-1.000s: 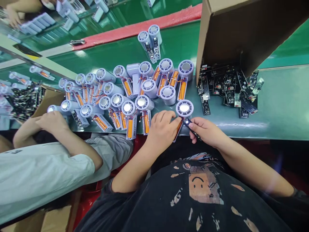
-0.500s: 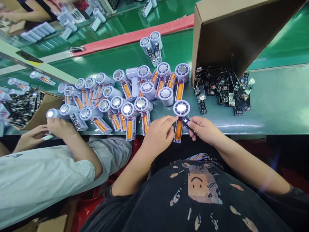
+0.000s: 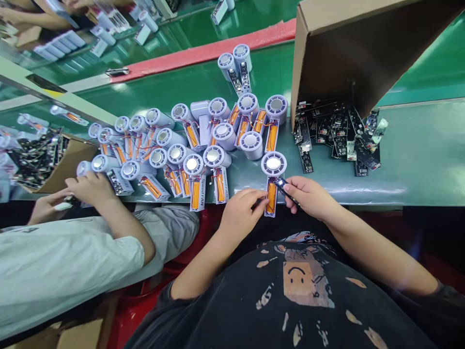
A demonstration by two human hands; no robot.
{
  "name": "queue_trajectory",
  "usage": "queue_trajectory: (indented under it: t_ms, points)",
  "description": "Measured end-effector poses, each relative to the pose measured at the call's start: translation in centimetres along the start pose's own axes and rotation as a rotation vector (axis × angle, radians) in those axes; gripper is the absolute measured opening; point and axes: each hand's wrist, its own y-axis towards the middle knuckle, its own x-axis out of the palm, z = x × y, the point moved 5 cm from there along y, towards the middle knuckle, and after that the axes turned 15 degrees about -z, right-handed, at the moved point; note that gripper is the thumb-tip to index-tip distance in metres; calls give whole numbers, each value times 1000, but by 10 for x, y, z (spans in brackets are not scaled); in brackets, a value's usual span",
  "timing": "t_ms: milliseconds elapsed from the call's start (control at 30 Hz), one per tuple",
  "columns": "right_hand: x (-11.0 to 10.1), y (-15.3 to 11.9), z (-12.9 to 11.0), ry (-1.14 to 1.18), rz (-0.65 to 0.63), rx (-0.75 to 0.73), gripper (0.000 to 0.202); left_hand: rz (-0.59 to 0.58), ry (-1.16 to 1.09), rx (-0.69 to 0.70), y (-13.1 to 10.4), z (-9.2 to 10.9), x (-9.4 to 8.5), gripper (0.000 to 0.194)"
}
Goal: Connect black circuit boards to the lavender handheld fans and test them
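A handheld fan [image 3: 273, 164] with a round, silver-centred head lies before me, its open handle reaching past the bench edge. Inside that handle sits an orange battery [image 3: 271, 198] with thin wires. My left hand [image 3: 241, 213] is closed, its thumb and index finger pinching at the handle's left side; whether a wire is between the fingertips cannot be made out. A narrow black circuit board [image 3: 286, 191] is gripped in my right hand [image 3: 307, 194], slanting so that its upper end meets the handle just under the fan head.
Several similar fans [image 3: 214, 156] crowd the bench to the left. Loose circuit boards [image 3: 337, 131] spill from a tipped cardboard box [image 3: 300, 63] at right. A co-worker's hands [image 3: 90, 186] work at far left, near another box [image 3: 69, 160]. A red strip [image 3: 203, 53] crosses behind.
My left hand has drawn back from just below the fan head to lower along the handle. My right hand keeps the board in nearly the same place. The co-worker's hands have shifted slightly.
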Motion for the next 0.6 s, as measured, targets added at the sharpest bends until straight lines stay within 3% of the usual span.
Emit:
queue_trajectory:
  t_ms: [300, 400, 500, 600]
  points:
    - [0, 0, -2, -9, -24, 6, 25, -5, 469, 200, -1, 23, 9, 26]
    - [-2, 1, -2, -10, -25, 24, 23, 105, 418, 297, 4, 16, 0, 30]
    - [-4, 2, -5, -106, -27, 46, 21, 222, 413, 290, 17, 7, -12, 51]
    - [-4, 1, -9, -268, -21, 76, 18, 88, 480, 265, 35, 7, -13, 57]
